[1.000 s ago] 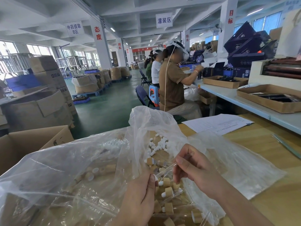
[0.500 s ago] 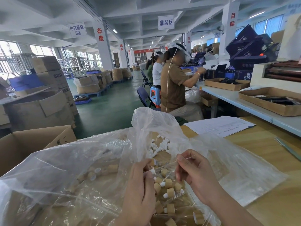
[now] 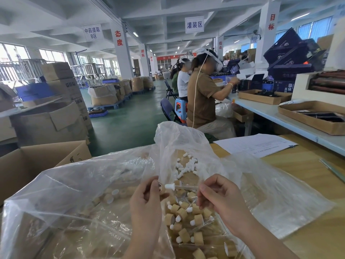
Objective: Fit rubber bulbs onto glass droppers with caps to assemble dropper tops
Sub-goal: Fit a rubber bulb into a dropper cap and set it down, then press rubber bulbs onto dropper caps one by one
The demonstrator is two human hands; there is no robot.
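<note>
Both hands work over the open mouth of a clear plastic bag that lies spread on the wooden worktop; the left hand is curled round a tan cap, gripping it between thumb and fingers; the right hand pinches the glass dropper by its tube, the other fingers folded in. The dropper lies about level above the bag's opening; its white rubber bulb points at the left hand and sits just beside the cap, though whether they touch I cannot tell. Inside the bag, below the hands, lies a heap of assembled tops, tan caps with white tips; further back in the bag is a scatter of loose white bulbs. Beyond the bag's far right edge a sheet of paper lies on the worktop; to the bag's left stands an open cardboard box; behind the bag a person in a brown shirt sits at another table.
</note>
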